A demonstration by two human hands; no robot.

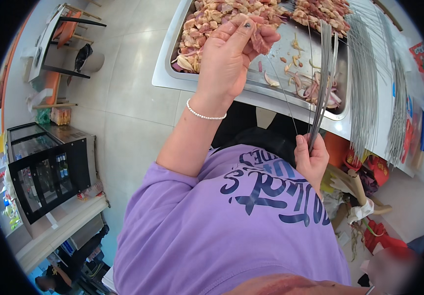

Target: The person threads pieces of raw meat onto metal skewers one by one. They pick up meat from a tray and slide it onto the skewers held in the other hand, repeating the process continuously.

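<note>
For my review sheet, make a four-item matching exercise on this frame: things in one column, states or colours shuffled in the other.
1. left hand
2. right hand
3. bracelet
4. shirt

A. purple
B. gripping a bundle of metal skewers
C. white, beaded
D. pinching a piece of meat

Pairs: 1-D, 2-B, 3-C, 4-A

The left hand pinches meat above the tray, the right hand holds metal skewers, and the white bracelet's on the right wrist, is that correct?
Not quite: the head view shows the white bracelet on the left wrist. The left hand pinches meat above the tray, and the right hand holds metal skewers.
</note>
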